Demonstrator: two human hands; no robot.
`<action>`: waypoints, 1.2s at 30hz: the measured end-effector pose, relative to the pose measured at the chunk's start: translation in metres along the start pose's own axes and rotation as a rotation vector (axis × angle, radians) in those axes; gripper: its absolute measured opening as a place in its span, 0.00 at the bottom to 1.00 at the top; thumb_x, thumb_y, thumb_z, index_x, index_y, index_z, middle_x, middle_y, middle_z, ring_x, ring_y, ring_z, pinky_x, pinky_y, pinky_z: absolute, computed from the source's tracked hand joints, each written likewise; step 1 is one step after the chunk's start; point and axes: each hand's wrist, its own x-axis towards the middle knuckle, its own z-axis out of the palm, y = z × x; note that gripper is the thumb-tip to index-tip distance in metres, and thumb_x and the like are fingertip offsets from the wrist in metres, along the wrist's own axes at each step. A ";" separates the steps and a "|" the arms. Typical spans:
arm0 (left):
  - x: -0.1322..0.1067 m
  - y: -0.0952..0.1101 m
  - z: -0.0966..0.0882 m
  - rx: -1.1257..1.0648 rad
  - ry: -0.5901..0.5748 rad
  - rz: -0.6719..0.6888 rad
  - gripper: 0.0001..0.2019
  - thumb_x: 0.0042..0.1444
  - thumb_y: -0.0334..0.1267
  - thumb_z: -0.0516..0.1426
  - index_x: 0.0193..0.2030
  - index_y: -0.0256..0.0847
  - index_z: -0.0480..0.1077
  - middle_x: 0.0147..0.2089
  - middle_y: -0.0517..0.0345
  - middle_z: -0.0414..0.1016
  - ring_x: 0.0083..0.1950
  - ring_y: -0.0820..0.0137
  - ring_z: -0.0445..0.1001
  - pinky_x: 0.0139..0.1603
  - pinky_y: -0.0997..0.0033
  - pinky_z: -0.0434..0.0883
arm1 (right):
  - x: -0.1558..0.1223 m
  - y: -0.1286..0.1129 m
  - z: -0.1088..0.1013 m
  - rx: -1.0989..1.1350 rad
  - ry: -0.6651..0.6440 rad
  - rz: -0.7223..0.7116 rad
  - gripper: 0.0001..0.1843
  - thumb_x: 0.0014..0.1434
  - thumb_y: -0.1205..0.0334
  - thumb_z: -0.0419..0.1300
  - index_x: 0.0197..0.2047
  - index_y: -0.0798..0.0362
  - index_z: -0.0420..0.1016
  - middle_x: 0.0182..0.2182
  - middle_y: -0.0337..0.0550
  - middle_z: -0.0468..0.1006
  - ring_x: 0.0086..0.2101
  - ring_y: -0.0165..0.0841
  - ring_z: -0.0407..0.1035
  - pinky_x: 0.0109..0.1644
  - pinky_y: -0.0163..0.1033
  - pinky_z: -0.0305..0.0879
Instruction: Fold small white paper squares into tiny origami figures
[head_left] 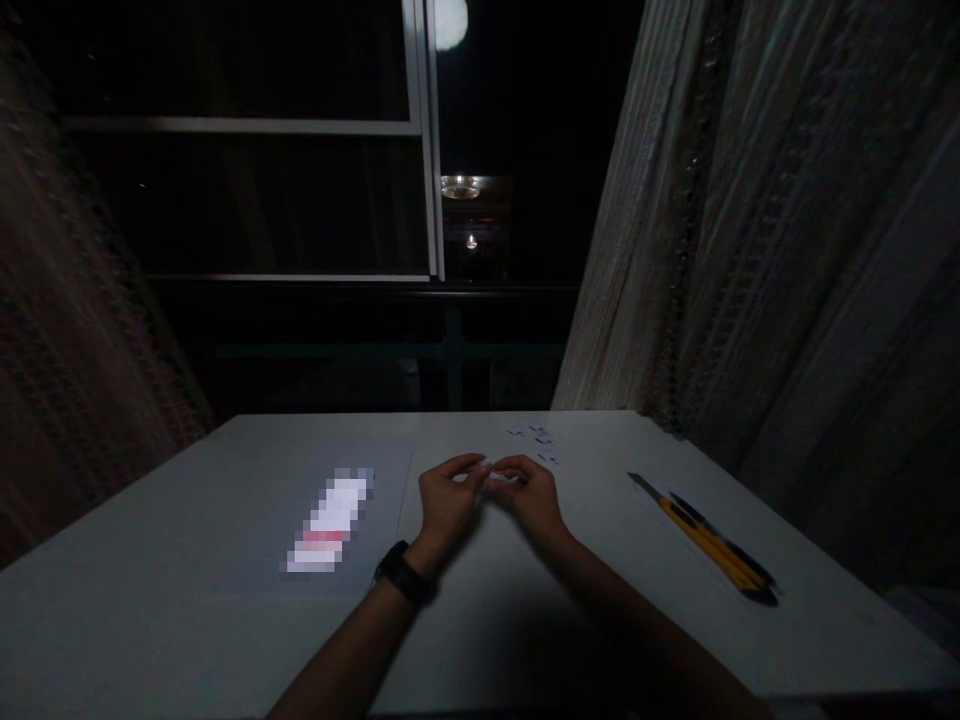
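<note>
My left hand [448, 497] and my right hand [529, 490] meet over the middle of a white table [187, 520], fingertips pinched together on a tiny pale piece [491, 471], too small to name. A black watch [403, 574] is on my left wrist. Just beyond my hands lie several small paper scraps [538, 438] on the table.
A yellow-and-black utility knife [697, 535] lies at the right of the table beside a dark pen-like thing [731, 555]. A blurred white and red patch [330, 522] lies at the left. Curtains hang on both sides; a dark window is behind.
</note>
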 end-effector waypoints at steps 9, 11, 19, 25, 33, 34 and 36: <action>0.008 -0.009 0.001 -0.124 -0.244 -0.093 0.13 0.43 0.43 0.61 0.31 0.34 0.76 0.33 0.49 0.78 0.36 0.63 0.74 0.37 0.68 0.69 | 0.004 0.003 -0.006 -0.011 -0.008 0.086 0.15 0.35 0.57 0.67 0.26 0.54 0.70 0.18 0.36 0.71 0.20 0.30 0.66 0.23 0.34 0.60; 0.009 -0.011 0.002 -0.130 -0.257 -0.084 0.13 0.43 0.43 0.60 0.29 0.34 0.75 0.31 0.50 0.77 0.34 0.65 0.74 0.36 0.70 0.68 | 0.004 0.004 -0.007 -0.098 0.019 0.082 0.14 0.36 0.56 0.66 0.25 0.55 0.71 0.19 0.39 0.73 0.21 0.32 0.67 0.24 0.34 0.61; 0.003 -0.017 0.008 -0.062 -0.172 -0.012 0.09 0.44 0.40 0.59 0.29 0.35 0.74 0.28 0.53 0.76 0.32 0.68 0.72 0.34 0.71 0.67 | 0.003 0.011 -0.006 -0.101 0.029 0.123 0.11 0.37 0.56 0.66 0.20 0.55 0.72 0.19 0.41 0.75 0.23 0.33 0.69 0.28 0.37 0.63; 0.000 -0.019 0.009 -0.001 -0.139 -0.003 0.09 0.44 0.41 0.58 0.28 0.36 0.74 0.28 0.53 0.76 0.32 0.67 0.72 0.34 0.70 0.66 | -0.001 0.017 0.001 0.036 0.047 0.184 0.10 0.35 0.59 0.67 0.18 0.55 0.72 0.18 0.40 0.75 0.21 0.32 0.68 0.27 0.36 0.62; 0.003 -0.026 0.010 0.037 -0.131 0.045 0.10 0.47 0.42 0.56 0.28 0.36 0.71 0.26 0.55 0.73 0.30 0.69 0.70 0.32 0.72 0.65 | -0.008 0.010 0.007 -0.003 0.119 0.152 0.08 0.38 0.61 0.65 0.21 0.54 0.70 0.18 0.38 0.73 0.22 0.32 0.68 0.27 0.36 0.62; 0.003 -0.026 0.010 0.031 -0.120 0.045 0.10 0.46 0.42 0.57 0.27 0.36 0.71 0.26 0.56 0.72 0.30 0.69 0.70 0.31 0.72 0.65 | -0.008 0.010 0.008 0.018 0.121 0.143 0.10 0.38 0.61 0.65 0.24 0.53 0.69 0.18 0.37 0.73 0.22 0.32 0.68 0.27 0.36 0.63; 0.004 -0.024 0.011 0.006 -0.113 0.035 0.10 0.46 0.41 0.57 0.27 0.36 0.70 0.26 0.56 0.71 0.30 0.69 0.69 0.31 0.72 0.64 | -0.007 0.009 0.008 0.053 0.116 0.128 0.15 0.37 0.62 0.65 0.30 0.51 0.66 0.18 0.34 0.73 0.22 0.32 0.68 0.27 0.36 0.63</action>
